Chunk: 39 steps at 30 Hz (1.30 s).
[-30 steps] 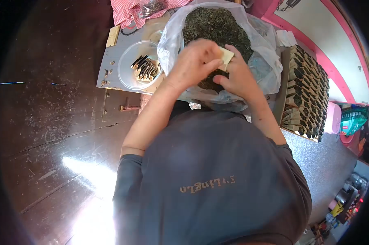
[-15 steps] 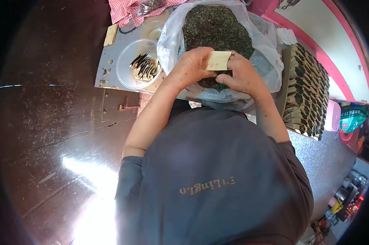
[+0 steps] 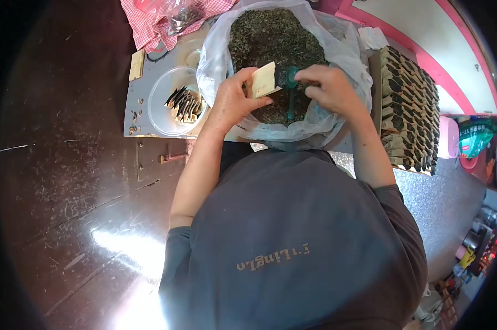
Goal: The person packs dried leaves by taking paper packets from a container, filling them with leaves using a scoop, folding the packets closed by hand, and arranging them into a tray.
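My left hand (image 3: 233,103) pinches a small cream paper packet (image 3: 264,80) with faint red print, tilted above a plastic bag. Dark dried leaves (image 3: 276,33) fill the translucent bag (image 3: 213,60). A teal plastic scoop (image 3: 291,102) lies on the leaves. Beside its upper end is my right hand (image 3: 333,91), index finger stretched towards it and thumb apart. The fingertip overlaps the scoop's edge; whether it touches cannot be made out. Left of the bag, a clear round tub (image 3: 156,113) holds several folded paper packets (image 3: 185,105).
A box of tightly stacked packets (image 3: 408,110) stands at the right. Red checked cloth (image 3: 141,27) lies at the back left. A cream block (image 3: 137,65) and small bits (image 3: 133,116) are on the table's left edge. Pink-framed panels (image 3: 424,38) rise at the back right.
My right hand has left the packet and moved right, beside the scoop, which now shows more fully. My left hand has shifted left with the packet and tilted it. The whole view has shifted slightly.
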Each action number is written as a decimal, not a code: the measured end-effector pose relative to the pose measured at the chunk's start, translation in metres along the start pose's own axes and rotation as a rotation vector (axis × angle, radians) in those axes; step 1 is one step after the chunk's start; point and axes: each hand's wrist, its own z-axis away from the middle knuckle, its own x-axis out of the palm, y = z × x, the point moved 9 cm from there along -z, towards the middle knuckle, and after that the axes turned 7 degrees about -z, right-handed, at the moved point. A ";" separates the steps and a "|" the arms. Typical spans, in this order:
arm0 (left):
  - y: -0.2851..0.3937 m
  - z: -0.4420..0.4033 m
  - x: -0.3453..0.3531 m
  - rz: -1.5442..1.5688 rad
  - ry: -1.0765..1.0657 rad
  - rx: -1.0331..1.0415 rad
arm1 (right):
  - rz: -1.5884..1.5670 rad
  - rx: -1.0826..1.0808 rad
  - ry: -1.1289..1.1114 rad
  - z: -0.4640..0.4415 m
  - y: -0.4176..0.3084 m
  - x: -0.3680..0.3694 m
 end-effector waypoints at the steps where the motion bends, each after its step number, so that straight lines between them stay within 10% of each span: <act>1: -0.002 0.000 0.001 -0.017 -0.014 -0.001 | 0.172 0.004 -0.070 0.001 0.009 0.013; 9: 0.001 0.007 0.002 0.216 -0.027 -0.035 | 0.481 0.031 -0.344 0.003 0.038 0.073; 23: -0.011 0.008 -0.003 0.259 0.032 -0.039 | 0.037 -0.022 0.554 -0.004 0.045 -0.004; 30: -0.012 0.006 -0.002 0.250 0.057 -0.041 | 0.077 -0.160 0.450 -0.041 0.052 0.029; 35: -0.021 0.003 -0.002 0.212 0.073 -0.018 | -0.595 0.403 0.269 -0.036 0.090 0.053; 39: -0.026 -0.001 -0.002 0.142 0.075 -0.026 | -0.689 0.381 0.383 -0.023 0.081 0.023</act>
